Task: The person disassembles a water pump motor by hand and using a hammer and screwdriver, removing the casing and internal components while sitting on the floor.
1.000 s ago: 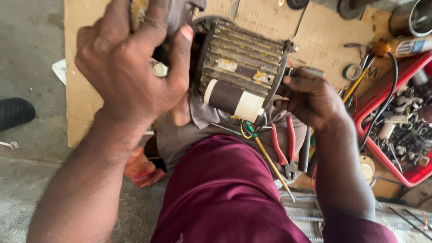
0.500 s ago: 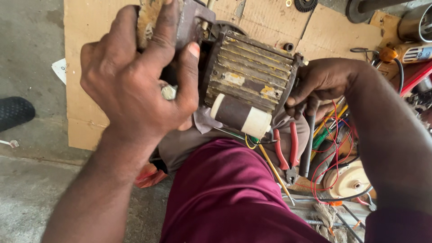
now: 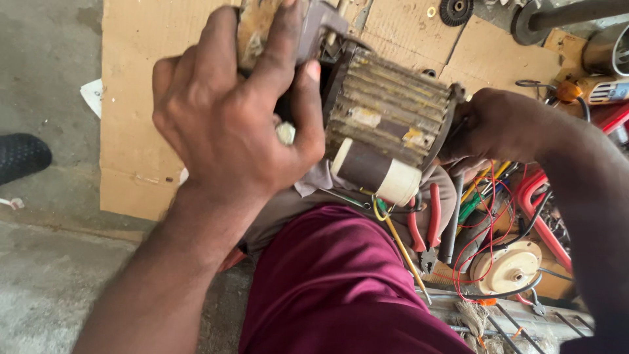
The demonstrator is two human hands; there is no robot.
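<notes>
The finned electric motor (image 3: 386,111) occupies the upper centre of the frame, resting against the person's maroon-clad leg (image 3: 334,288) over a grey cloth (image 3: 314,180), with a sheet of cardboard (image 3: 131,118) on the floor beneath. By the look of it the work stands at an early or middle stage: the housing appears closed, the cylindrical capacitor (image 3: 377,172) is still mounted along the lower side of the body, and no part of the motor lies detached that can be tied to it with certainty. The left hand (image 3: 229,124), centre left, is closed around the worn end cover (image 3: 282,29) at the top of the frame, fingers wrapped over it. The right hand (image 3: 498,124), upper right, presses on the opposite end of the motor; whether it grips anything there cannot be told. Red-handled pliers (image 3: 426,226) and a round cream part (image 3: 504,267) lie at lower right, untouched. Against the earlier frames, the motor sits a little further right and the right hand has shifted from the lower side of the body up to its far end, while the left hand keeps the same grip.
</notes>
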